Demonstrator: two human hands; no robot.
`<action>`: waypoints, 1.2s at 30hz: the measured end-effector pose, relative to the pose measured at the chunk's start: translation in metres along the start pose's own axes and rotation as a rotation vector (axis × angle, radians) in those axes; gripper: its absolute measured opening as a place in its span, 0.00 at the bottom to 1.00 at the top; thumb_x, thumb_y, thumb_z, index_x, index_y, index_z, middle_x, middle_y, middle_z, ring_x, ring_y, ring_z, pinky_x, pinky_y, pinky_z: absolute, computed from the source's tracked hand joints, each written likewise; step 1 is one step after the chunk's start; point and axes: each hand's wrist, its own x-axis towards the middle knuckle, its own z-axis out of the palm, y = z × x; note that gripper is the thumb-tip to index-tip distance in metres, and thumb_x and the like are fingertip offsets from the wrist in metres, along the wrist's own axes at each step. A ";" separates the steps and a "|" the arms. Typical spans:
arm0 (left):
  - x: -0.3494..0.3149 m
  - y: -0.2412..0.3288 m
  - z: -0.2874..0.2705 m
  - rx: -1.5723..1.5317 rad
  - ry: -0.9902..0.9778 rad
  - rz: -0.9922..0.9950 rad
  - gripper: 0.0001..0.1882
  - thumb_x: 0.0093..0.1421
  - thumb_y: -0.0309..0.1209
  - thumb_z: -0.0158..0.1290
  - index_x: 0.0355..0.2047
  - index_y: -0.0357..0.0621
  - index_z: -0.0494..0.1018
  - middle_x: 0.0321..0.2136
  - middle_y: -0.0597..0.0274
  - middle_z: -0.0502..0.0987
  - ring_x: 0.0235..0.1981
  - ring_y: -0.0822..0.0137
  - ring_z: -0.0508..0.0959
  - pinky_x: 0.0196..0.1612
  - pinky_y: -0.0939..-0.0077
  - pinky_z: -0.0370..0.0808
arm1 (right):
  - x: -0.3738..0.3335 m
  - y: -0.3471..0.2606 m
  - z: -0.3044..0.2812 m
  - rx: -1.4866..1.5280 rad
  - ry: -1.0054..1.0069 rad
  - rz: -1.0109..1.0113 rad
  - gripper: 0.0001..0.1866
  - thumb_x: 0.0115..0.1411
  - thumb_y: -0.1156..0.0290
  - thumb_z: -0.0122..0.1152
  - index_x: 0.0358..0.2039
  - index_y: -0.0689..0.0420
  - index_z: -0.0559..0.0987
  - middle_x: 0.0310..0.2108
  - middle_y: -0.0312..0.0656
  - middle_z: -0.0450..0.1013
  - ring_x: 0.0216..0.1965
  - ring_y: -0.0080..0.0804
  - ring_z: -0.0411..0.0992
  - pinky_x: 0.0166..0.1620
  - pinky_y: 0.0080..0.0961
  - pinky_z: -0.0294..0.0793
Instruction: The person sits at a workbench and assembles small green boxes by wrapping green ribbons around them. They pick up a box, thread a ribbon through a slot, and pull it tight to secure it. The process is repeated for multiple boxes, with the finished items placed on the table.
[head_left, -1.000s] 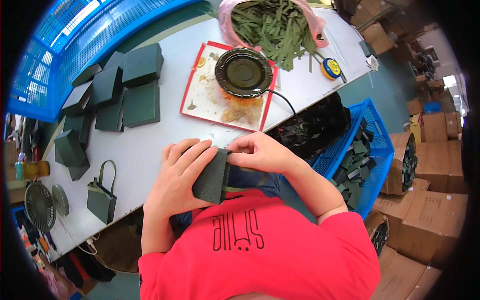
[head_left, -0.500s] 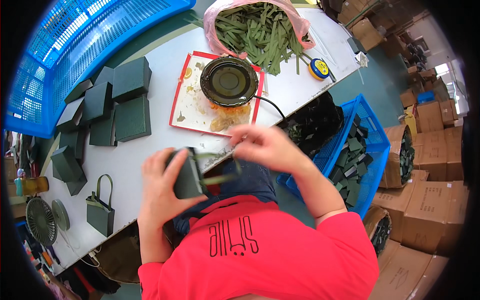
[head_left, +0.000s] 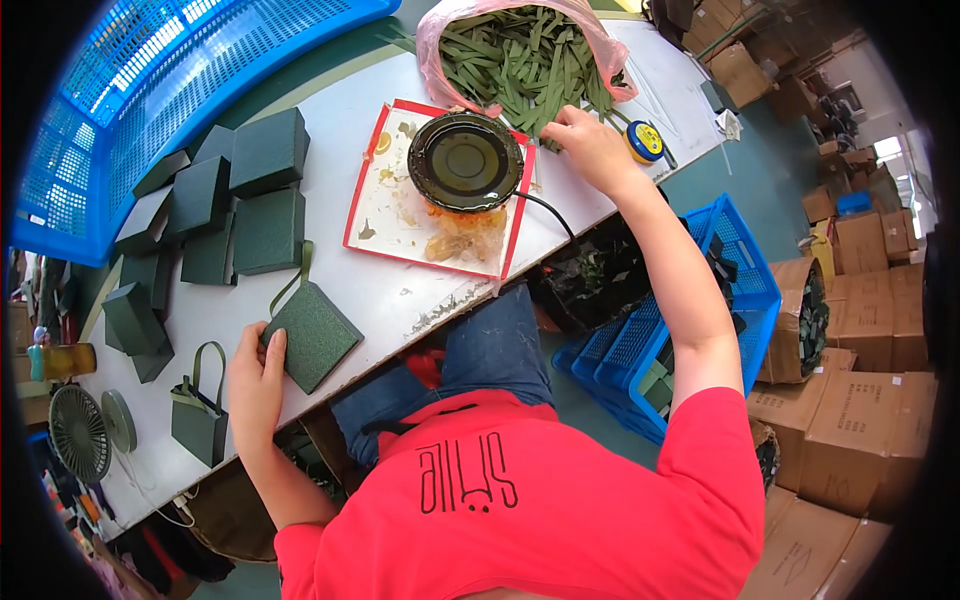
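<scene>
My left hand (head_left: 256,385) grips a small dark green paper gift bag (head_left: 320,338) by its left edge, thumb on the face, against the white table. A green ribbon handle (head_left: 292,284) rises from its far corner. My right hand (head_left: 596,152) reaches to the near edge of a pile of green ribbon strips (head_left: 520,60) in a pink plastic bag (head_left: 428,50). Its fingers are drawn together there; what is between them is hidden. To the left of my left hand stands another green gift bag (head_left: 200,428) with a looped ribbon handle.
A black hot plate (head_left: 465,160) holding brownish liquid sits on a red-rimmed tray (head_left: 375,225); its cord crosses the table edge. Green boxes (head_left: 268,232) are stacked at left. A tape measure (head_left: 645,141), a fan (head_left: 80,434), a blue crate (head_left: 765,300) and cartons (head_left: 860,420) surround the table.
My left hand has set the gift bag down toward the left on the table. My right hand has left the bag's handle and moved up and right to the ribbon pile.
</scene>
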 end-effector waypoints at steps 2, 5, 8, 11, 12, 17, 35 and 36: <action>0.006 -0.014 -0.002 -0.020 0.062 0.108 0.12 0.63 0.32 0.59 0.38 0.34 0.74 0.42 0.49 0.76 0.43 0.57 0.75 0.50 0.66 0.70 | 0.003 0.004 0.002 -0.008 -0.037 -0.004 0.08 0.60 0.73 0.55 0.39 0.50 0.80 0.39 0.41 0.73 0.44 0.42 0.77 0.40 0.41 0.78; 0.003 -0.017 -0.003 -0.088 0.301 0.471 0.13 0.58 0.27 0.61 0.24 0.37 0.67 0.50 0.49 0.76 0.53 0.56 0.73 0.59 0.63 0.66 | 0.003 0.004 -0.001 0.049 -0.056 0.036 0.07 0.60 0.73 0.58 0.39 0.51 0.79 0.41 0.41 0.73 0.45 0.43 0.76 0.42 0.41 0.77; -0.002 -0.006 -0.006 0.058 0.446 0.756 0.20 0.49 0.21 0.62 0.16 0.40 0.57 0.63 0.47 0.69 0.66 0.45 0.65 0.67 0.52 0.58 | -0.003 0.005 0.001 0.178 0.129 -0.024 0.07 0.59 0.74 0.60 0.39 0.54 0.78 0.42 0.42 0.75 0.46 0.43 0.76 0.44 0.39 0.77; -0.005 0.012 -0.003 0.257 0.296 0.872 0.19 0.45 0.19 0.61 0.17 0.41 0.59 0.68 0.45 0.63 0.73 0.38 0.55 0.70 0.49 0.54 | -0.009 -0.003 0.001 0.364 0.289 -0.040 0.06 0.59 0.75 0.62 0.37 0.58 0.77 0.41 0.43 0.77 0.44 0.41 0.76 0.46 0.34 0.76; -0.006 0.017 0.001 0.252 0.220 0.848 0.17 0.44 0.19 0.62 0.18 0.41 0.60 0.68 0.45 0.63 0.73 0.38 0.55 0.70 0.49 0.55 | -0.012 -0.008 0.000 0.434 0.323 -0.029 0.06 0.59 0.76 0.63 0.37 0.60 0.77 0.40 0.44 0.78 0.43 0.40 0.76 0.48 0.31 0.75; -0.011 0.035 0.012 0.297 0.018 0.739 0.23 0.39 0.22 0.68 0.38 0.43 0.75 0.69 0.46 0.61 0.69 0.43 0.60 0.67 0.53 0.58 | -0.027 -0.026 0.010 0.795 0.238 0.291 0.09 0.62 0.76 0.62 0.42 0.63 0.79 0.39 0.45 0.81 0.42 0.34 0.79 0.45 0.29 0.77; -0.008 0.027 0.014 0.422 0.065 0.653 0.35 0.35 0.31 0.73 0.48 0.49 0.79 0.65 0.56 0.67 0.65 0.48 0.63 0.67 0.48 0.54 | -0.033 -0.018 0.029 1.051 0.257 0.476 0.10 0.65 0.73 0.63 0.45 0.60 0.83 0.36 0.36 0.81 0.38 0.18 0.76 0.42 0.18 0.75; -0.008 0.027 0.014 0.428 0.065 0.652 0.35 0.34 0.31 0.72 0.48 0.48 0.79 0.65 0.56 0.67 0.65 0.48 0.63 0.67 0.51 0.54 | -0.032 -0.019 0.029 1.032 0.264 0.455 0.10 0.65 0.73 0.62 0.46 0.60 0.83 0.36 0.36 0.81 0.39 0.19 0.76 0.42 0.18 0.75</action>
